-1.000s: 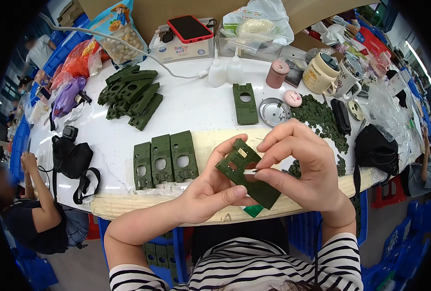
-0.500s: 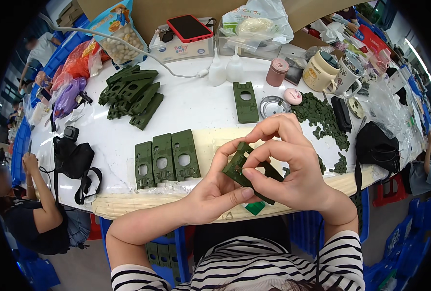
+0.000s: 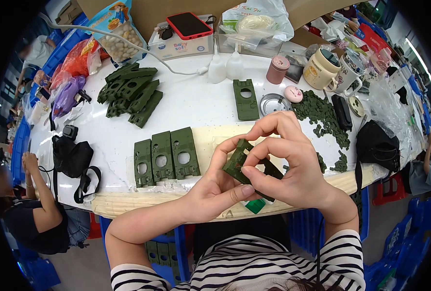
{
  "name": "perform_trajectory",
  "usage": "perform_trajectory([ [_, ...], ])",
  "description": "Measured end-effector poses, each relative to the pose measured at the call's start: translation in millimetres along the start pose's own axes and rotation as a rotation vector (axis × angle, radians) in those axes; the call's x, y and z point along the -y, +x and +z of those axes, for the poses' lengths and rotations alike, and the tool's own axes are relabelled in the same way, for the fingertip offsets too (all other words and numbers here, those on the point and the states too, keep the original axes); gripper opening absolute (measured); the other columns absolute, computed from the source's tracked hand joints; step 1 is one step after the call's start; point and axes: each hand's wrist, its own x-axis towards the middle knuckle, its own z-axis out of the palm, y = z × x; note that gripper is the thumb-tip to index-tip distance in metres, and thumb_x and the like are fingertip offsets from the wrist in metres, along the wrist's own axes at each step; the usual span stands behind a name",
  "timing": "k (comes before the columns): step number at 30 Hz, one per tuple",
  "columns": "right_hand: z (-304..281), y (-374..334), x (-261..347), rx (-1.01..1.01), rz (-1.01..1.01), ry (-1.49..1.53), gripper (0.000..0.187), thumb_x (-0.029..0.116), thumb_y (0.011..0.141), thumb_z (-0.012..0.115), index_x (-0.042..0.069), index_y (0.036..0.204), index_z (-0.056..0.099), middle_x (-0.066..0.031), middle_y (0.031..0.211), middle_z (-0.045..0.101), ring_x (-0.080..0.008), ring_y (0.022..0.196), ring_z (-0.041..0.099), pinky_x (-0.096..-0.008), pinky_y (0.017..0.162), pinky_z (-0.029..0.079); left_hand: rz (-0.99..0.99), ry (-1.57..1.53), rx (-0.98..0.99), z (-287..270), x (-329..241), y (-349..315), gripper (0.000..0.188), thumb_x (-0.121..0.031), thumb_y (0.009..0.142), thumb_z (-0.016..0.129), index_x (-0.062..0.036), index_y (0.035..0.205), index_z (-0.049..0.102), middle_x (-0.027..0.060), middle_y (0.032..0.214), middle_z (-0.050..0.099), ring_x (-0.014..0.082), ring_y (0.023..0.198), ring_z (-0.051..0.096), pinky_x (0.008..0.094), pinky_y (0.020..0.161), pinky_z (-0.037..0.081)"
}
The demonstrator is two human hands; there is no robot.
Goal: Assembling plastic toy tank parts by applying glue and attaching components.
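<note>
My left hand [image 3: 216, 188] grips a dark green plastic model tank hull [image 3: 235, 164], tilted above the table's front edge. Its thumb lies along the near side, with the fingers behind. My right hand [image 3: 290, 167] is closed in a pinch, thumb and index fingertips against the hull's upper face; any small piece between them is hidden. Left of my hands, three similar hulls [image 3: 161, 155] lie side by side. Another single hull [image 3: 246, 109] lies beyond my hands. Small green plastic parts [image 3: 322, 114] are heaped to the right.
A stack of green hulls [image 3: 130, 92] sits at the far left. Two white squeeze bottles [image 3: 217, 69], a pink tin [image 3: 277, 70], a round metal lid [image 3: 274, 104] and a cream mug [image 3: 318, 70] stand farther back. Black pouches [image 3: 376, 145] flank the work area. Another person [image 3: 36, 208] sits at left.
Almost nothing differs. Both hands keep their hold on the hull, with only a tiny shift of the right fingertips; the whole view has moved very slightly.
</note>
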Motion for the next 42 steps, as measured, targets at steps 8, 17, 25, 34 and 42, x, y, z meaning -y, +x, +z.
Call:
perform_trajectory([
  [8, -0.1, -1.4, -2.0, 0.008, 0.013, -0.013, 0.01, 0.006, 0.067, 0.074, 0.006, 0.073, 0.065, -0.0062, 0.098, 0.054, -0.0222, 0.094, 0.047, -0.0314, 0.077, 0.04, 0.017, 0.047, -0.002, 1.0, -0.6, -0.9, 0.073, 0.001, 0.095, 0.05, -0.0136, 0.147, 0.001, 0.0123, 0.136, 0.036, 0.0196, 0.122, 0.047, 0.0367, 0.098, 0.047],
  [17, 0.2, -1.3, -3.3, 0.003, -0.004, -0.028, 0.011, 0.006, 0.066, 0.073, 0.006, 0.072, 0.064, -0.0061, 0.097, 0.053, -0.0226, 0.093, 0.047, -0.0319, 0.077, 0.04, 0.022, 0.032, -0.015, 1.1, 0.7, -0.2, 0.073, 0.002, 0.094, 0.051, -0.012, 0.147, 0.003, 0.0126, 0.137, 0.034, 0.0198, 0.123, 0.045, 0.036, 0.099, 0.046],
  [25, -0.9, -1.5, -2.7, 0.004, -0.026, -0.071, 0.011, 0.006, 0.066, 0.073, 0.006, 0.071, 0.063, -0.0061, 0.097, 0.052, -0.0222, 0.093, 0.046, -0.0303, 0.073, 0.04, 0.041, 0.056, -0.012, 0.8, 2.6, -0.3, 0.071, 0.004, 0.094, 0.05, -0.012, 0.146, 0.005, 0.0121, 0.139, 0.032, 0.02, 0.123, 0.045, 0.0347, 0.098, 0.047],
  [34, -1.4, -3.5, -2.8, 0.004, -0.03, -0.058, 0.013, 0.006, 0.067, 0.074, 0.007, 0.07, 0.062, -0.0067, 0.096, 0.052, -0.0219, 0.092, 0.045, -0.0296, 0.07, 0.04, 0.039, 0.092, 0.011, 1.8, 0.8, -0.9, 0.072, 0.003, 0.094, 0.05, -0.0141, 0.147, 0.005, 0.0126, 0.138, 0.033, 0.0212, 0.123, 0.046, 0.0375, 0.098, 0.047],
  [42, -54.9, 4.9, -28.5, -0.044, 0.054, -0.082, 0.016, 0.006, 0.077, 0.073, 0.0, 0.075, 0.059, -0.0044, 0.071, 0.057, -0.0146, 0.067, 0.054, -0.0267, 0.066, 0.044, -0.138, -0.055, 0.03, 0.1, -8.7, 0.1, 0.08, -0.019, 0.094, 0.056, -0.0195, 0.151, -0.001, 0.0241, 0.141, 0.036, 0.0336, 0.127, 0.046, 0.0457, 0.096, 0.049],
])
